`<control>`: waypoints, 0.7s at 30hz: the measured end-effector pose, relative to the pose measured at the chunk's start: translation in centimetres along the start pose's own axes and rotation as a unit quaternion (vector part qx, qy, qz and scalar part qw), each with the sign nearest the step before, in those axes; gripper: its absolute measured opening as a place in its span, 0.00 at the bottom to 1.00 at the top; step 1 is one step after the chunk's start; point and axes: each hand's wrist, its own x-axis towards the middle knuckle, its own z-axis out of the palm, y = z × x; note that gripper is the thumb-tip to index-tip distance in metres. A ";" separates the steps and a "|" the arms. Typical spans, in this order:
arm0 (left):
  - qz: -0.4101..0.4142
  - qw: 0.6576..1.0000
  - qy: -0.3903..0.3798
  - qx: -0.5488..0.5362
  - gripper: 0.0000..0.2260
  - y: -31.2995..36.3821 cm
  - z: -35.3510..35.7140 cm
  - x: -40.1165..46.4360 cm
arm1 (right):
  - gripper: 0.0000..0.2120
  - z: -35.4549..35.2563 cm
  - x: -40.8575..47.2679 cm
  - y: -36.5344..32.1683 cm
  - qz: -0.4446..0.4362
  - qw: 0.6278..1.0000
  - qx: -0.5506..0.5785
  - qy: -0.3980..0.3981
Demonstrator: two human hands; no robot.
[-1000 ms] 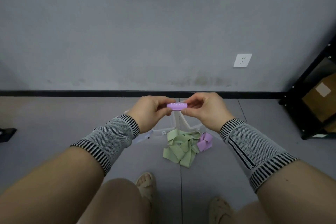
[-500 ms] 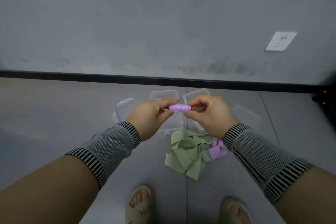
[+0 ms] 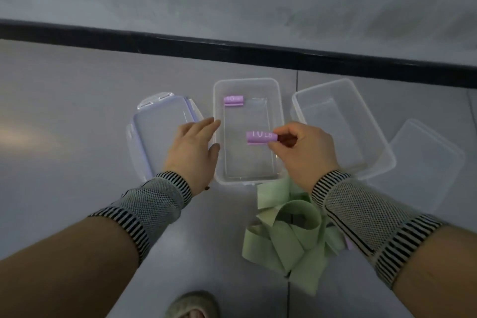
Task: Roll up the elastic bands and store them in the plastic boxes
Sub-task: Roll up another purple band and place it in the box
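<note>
Head view first, and it is the only one I have: my right hand (image 3: 304, 152) pinches a rolled purple band (image 3: 261, 137) by its right end, thumb and fingers curled onto it, and holds it over the middle plastic box (image 3: 280, 100). I cannot tell whether the roll already touches the box floor or hangs just above it. Its face reads "10 LB". My left hand (image 3: 192, 146) lies with fingers nearly straight and grips nothing; it sits at the box's left wall, touching or nearly touching it, partly over the clear lid (image 3: 154, 124) that lies beside the box on the floor.

Progress, as I judge it: one other rolled purple band (image 3: 233, 100) already lies in the far left corner of the same box, so one is stored and a second is about to join it. The second plastic box (image 3: 343, 126), to the right, shows nothing inside, and its lid (image 3: 426, 160) lies further right.

Plenty is left. A loose heap of green bands (image 3: 291, 237) sits unrolled on the floor just below the boxes, partly under my right forearm, and a sliver of purple peeks out at its right edge. Both lids are off.
</note>
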 end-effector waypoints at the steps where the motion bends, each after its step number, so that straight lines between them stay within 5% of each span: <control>1: 0.003 1.000 0.007 0.004 0.22 -0.2 0.2 0.9 | 0.05 0.6 1.1 -0.1 0.007 1.000 0.002 0.003; 21: 0.029 0.998 0.027 0.046 0.30 -4.0 6.0 7.8 | 0.08 12.8 14.2 3.6 0.037 0.999 -0.005 0.035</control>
